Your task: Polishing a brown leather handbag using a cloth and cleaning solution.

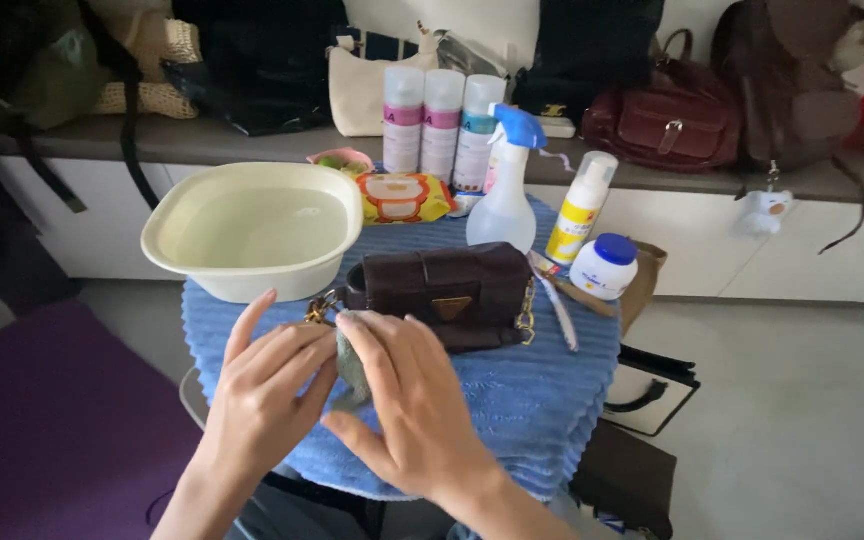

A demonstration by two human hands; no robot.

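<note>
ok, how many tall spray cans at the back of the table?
3, upright in a row behind the wipes pack: pink-banded can on the left, second pink-banded can in the middle, blue-banded can on the right. More may be hidden behind the trigger spray bottle.
</note>
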